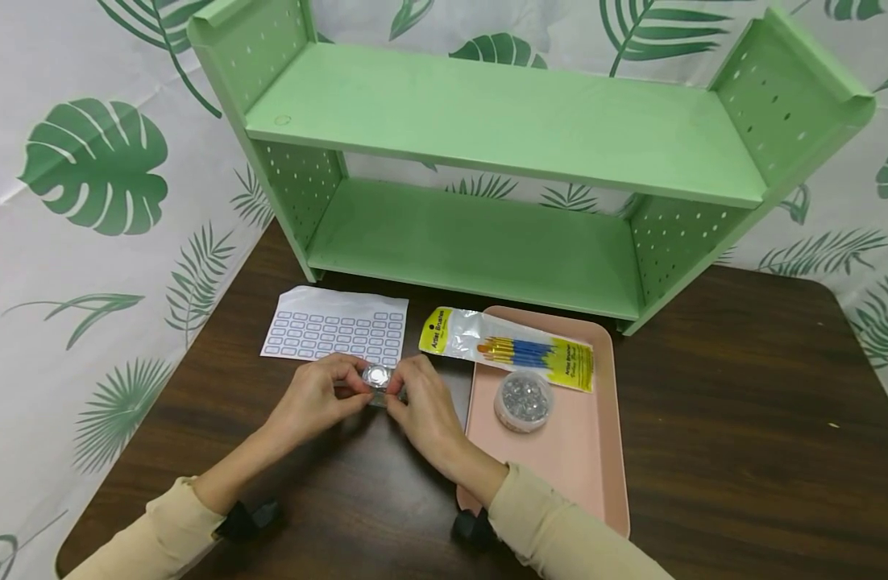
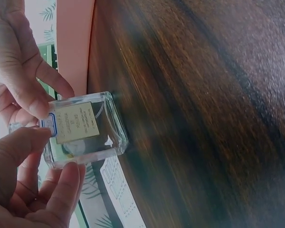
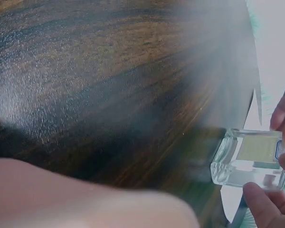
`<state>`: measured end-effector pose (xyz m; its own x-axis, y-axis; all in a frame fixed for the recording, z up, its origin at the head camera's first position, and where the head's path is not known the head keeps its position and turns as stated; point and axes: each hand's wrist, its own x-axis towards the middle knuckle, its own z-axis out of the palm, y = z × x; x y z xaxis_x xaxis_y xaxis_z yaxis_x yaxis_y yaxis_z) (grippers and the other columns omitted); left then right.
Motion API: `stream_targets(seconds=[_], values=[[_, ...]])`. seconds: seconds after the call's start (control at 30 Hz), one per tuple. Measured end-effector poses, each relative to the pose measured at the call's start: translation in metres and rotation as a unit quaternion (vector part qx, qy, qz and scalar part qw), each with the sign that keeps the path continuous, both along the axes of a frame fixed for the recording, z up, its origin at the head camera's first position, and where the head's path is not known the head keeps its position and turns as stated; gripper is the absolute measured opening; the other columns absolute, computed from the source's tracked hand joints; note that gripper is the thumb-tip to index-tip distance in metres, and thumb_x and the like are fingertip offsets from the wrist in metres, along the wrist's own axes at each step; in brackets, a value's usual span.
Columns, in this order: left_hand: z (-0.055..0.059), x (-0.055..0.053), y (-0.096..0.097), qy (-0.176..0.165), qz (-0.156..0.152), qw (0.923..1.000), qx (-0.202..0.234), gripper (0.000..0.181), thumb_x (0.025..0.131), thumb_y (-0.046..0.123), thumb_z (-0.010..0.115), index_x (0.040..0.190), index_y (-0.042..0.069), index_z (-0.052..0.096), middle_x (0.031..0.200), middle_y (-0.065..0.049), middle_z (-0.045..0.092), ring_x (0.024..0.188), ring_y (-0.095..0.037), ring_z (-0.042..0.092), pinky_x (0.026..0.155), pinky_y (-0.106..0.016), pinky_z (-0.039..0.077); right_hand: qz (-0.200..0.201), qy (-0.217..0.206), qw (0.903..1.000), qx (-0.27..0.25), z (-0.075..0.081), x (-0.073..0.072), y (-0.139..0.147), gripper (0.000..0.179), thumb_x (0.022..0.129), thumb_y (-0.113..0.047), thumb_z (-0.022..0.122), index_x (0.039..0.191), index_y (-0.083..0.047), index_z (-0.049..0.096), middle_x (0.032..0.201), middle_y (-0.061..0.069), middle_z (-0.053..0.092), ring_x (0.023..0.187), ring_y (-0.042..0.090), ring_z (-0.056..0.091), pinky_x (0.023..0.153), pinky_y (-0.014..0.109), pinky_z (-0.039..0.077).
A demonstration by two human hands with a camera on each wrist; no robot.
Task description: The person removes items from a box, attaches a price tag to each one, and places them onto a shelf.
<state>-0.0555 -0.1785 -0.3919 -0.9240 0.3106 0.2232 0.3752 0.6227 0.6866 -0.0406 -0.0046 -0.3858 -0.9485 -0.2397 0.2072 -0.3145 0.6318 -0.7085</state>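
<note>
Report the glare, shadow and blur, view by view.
Head: bright glint on the bottle, soft shadow on the tabletop; left wrist: tabletop sheen at upper right, cream label mostly too soft to read; right wrist: pale glare at left, large blurred shape lower left.

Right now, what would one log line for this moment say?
left hand: grips clear rectangular glass bottle | right hand: grips same bottle | small blue-bordered label: on bottle, by thumbs | white paper label sheet: on dark wooden table

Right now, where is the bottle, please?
In the head view, the bottle is left of centre, between the left hand and right hand, by the label sheet.
</note>
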Motion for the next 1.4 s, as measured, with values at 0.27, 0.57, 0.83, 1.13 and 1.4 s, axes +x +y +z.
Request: stream_targets(seconds=[0.27,0.57,0.83,1.13,1.4], values=[[0.0,-0.008,-0.007,-0.031,-0.04,0.9981,0.035,0.02,0.069,-0.002,0.078,0.067,0.01,0.063,0.093,-0.012,0.07,0.087,-0.024,0.067,0.07,-0.026,0.055,-0.007,-0.005,0.9999,-0.007,0.001,-0.003,0.002,0.026,0.074,-0.002,0.076,0.09,-0.005,0.056,0.088,0.009,0.059,0.073,0.016,0.053,0.062,0.022,0.045],[0.006,-0.031,-0.031,-0.093,0.003,0.9925,0.079,0.009,0.079,-0.002,0.071,0.077,0.001,0.063,0.099,-0.019,0.069,0.08,-0.005,0.065,0.067,-0.016,0.052,-0.001,-0.014,0.9998,0.017,0.004,-0.006,0.009,0.018,0.076,-0.003,0.073,0.093,-0.001,0.068,0.09,0.011,0.06,0.081,0.02,0.058,0.069,0.027,0.049],[0.038,-0.069,-0.056,-0.012,0.183,0.9556,0.231,0.018,0.083,0.001,0.067,0.1,-0.003,0.06,0.09,0.005,0.067,0.077,0.008,0.06,0.069,-0.008,0.048,0.004,-0.024,0.9994,0.023,0.006,-0.006,0.014,0.019,0.077,-0.002,0.073,0.094,0.001,0.068,0.091,0.012,0.061,0.08,0.018,0.055,0.066,0.023,0.046],[0.058,-0.109,-0.06,0.016,0.24,0.8959,0.374,0.035,0.08,-0.006,0.067,0.111,0.005,0.056,0.102,0.003,0.059,0.092,-0.008,0.06,0.081,-0.011,0.048,0.012,-0.039,0.9992,0.006,0.014,-0.001,0.02,0.018,0.077,-0.002,0.072,0.094,0.001,0.067,0.09,0.012,0.061,0.08,0.019,0.057,0.065,0.023,0.047],[0.061,-0.127,-0.056,0.014,0.251,0.8889,0.383,0.039,0.08,-0.008,0.065,0.116,0.002,0.053,0.106,0.002,0.057,0.097,-0.011,0.057,0.088,-0.017,0.047,0.023,-0.027,0.999,-0.028,0.028,0.005,0.029,0.018,0.077,-0.001,0.072,0.093,0.003,0.065,0.09,0.014,0.062,0.083,0.024,0.061,0.071,0.03,0.053]])
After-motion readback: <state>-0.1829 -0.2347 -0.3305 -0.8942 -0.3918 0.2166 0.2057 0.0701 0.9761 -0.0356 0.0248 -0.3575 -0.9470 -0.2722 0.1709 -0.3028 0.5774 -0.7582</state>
